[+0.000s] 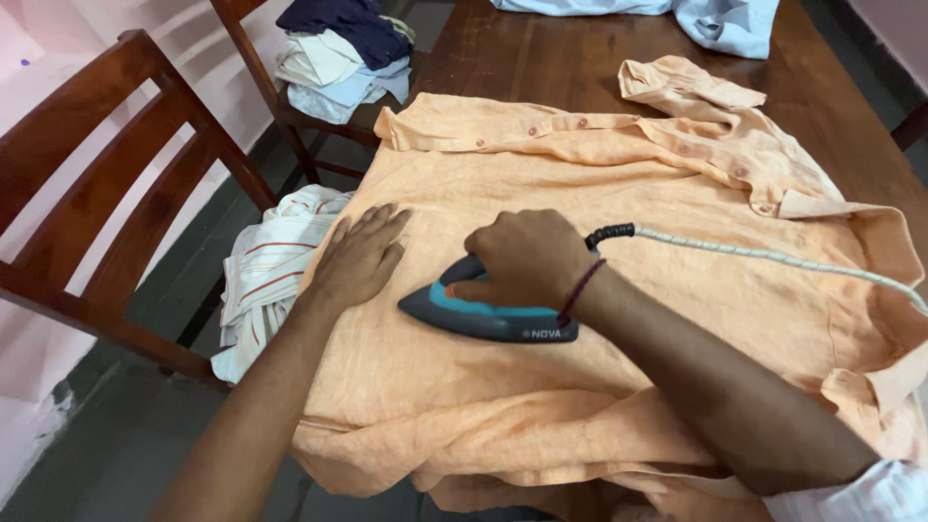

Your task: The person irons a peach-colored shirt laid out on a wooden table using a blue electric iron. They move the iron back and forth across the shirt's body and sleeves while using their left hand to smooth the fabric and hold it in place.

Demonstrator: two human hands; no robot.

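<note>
Head-camera footage shows an orange shirt spread over the near end of a dark wooden table, with ironing judged to be partly done. At the near edge the cloth is bunched in thick folds where it hangs over the table, and that part seems not yet pressed. Toward the middle, the broad panel under the hands is seen lying fairly flat, though fine creases remain. The right hand is closed in a full grip around the handle of a grey and blue iron, which is set sole-down on the shirt with its pointed nose turned to the left; a dark thread band is worn at the wrist. A pale braided cord is led from the back of the iron across the cloth to the right. The left hand is laid open and flat, fingers together, pressing on the fabric just beside the nose of the iron; nothing is held in it. Farther off, the button placket, collar and a sleeve are seen crumpled and look unpressed. A striped cloth hangs at the left edge. Beyond, folded clothes are stacked on a chair.
</note>
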